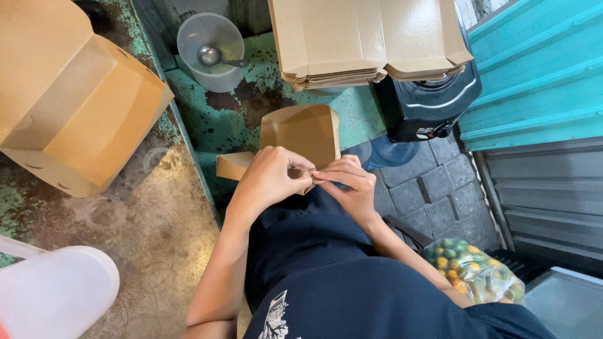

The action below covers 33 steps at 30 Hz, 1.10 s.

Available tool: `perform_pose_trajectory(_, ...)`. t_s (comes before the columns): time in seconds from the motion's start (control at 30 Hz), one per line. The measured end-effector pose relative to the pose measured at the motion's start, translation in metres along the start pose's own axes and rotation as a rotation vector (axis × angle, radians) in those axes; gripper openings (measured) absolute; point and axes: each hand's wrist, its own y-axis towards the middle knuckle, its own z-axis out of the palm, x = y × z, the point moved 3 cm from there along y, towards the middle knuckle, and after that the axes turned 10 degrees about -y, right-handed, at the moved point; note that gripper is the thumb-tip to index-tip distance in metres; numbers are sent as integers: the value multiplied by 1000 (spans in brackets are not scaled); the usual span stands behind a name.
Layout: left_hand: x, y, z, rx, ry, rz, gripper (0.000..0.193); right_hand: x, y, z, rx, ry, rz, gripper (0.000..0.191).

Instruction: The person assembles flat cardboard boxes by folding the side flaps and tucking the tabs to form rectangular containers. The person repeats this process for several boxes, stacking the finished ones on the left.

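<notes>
A brown cardboard box point(301, 135), partly folded, is held in front of my body over the table edge. My left hand point(267, 179) grips its near edge from the left. Pinching the same near edge from the right is my right hand point(350, 185), its fingertips meeting those of the left hand. One flap point(233, 166) sticks out to the left below the box.
A stack of flat cardboard blanks point(367, 41) lies at the top. A folded brown box point(75, 100) stands at left. A plastic cup with a metal spoon point(210, 53), a white container point(56, 292), a black appliance point(430, 103) and a bag of small fruits point(474, 273) surround me.
</notes>
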Motion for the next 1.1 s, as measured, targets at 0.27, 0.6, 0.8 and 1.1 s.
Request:
perform_pose_trajectory(0.27, -2, 0, 0, 41, -25, 73, 29, -2, -1, 0, 65, 77, 137, 16)
perform_pose_trajectory(0.6, -2, -4, 5, 35, 22, 166, 22, -11, -2, -2, 114, 89, 182, 15)
perform_pose_trajectory(0.8, -2, -5, 9, 28, 100, 184, 24, -17, 3, -4, 182, 203, 195, 14)
perform_pose_trajectory(1.1, -8, -3, 8, 54, 69, 198, 23, -29, 7, -6, 283, 256, 289, 13)
